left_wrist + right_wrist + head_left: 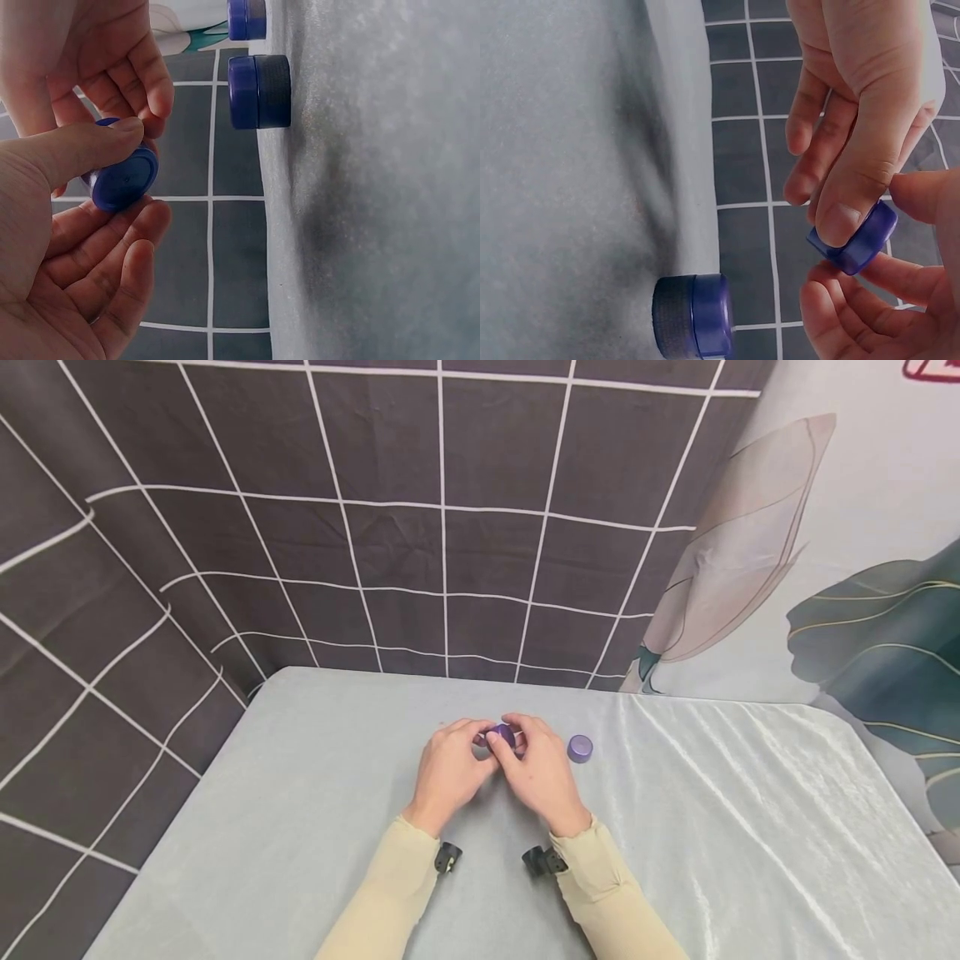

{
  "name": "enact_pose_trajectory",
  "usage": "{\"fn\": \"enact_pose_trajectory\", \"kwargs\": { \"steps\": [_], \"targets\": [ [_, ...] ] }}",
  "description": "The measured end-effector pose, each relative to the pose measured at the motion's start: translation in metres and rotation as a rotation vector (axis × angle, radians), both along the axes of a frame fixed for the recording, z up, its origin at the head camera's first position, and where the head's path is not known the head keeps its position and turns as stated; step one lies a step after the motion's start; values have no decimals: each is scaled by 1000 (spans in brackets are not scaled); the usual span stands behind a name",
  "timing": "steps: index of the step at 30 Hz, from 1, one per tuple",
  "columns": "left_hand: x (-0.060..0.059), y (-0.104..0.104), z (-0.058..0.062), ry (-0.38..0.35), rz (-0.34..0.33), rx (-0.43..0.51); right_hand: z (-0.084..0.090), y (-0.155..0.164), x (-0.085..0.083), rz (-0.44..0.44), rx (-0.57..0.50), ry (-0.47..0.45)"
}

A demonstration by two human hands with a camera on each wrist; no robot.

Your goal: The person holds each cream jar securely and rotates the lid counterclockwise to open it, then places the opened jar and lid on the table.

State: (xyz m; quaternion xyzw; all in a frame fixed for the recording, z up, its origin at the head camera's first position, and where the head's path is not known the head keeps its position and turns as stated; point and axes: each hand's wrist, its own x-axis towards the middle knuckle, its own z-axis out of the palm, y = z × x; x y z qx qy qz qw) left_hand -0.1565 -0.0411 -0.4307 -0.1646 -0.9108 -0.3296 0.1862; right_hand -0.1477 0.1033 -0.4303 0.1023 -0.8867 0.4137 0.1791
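Both of my hands meet over the middle of the table and hold a small round purple lid [502, 735] just above the cloth. My left hand [474, 745] has its thumb on the lid's [120, 178] edge and its fingers curled under it. The thumb of my right hand [517, 742] presses on the lid's [859, 244] rim, while its other fingers are bent above. A small jar [259, 91] with a dark body and a purple cap stands on the table close behind the hands, also seen as the jar [692, 315] in the right wrist view; the hands hide it from the head camera.
A second purple-capped jar [580, 747] stands on the cloth just right of my right hand. The table [735, 860] is covered in pale grey velvet. A dark grid-patterned backdrop [442, 527] hangs behind it, and a leaf-print curtain [862, 568] at right.
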Motion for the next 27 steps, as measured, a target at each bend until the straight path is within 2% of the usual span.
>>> {"fn": "enact_pose_trajectory", "kwargs": {
  "steps": [27],
  "targets": [
    [1, 1, 0, -5, 2, 16, 0, 0, 0, -14, 5, 1]
  ]
}}
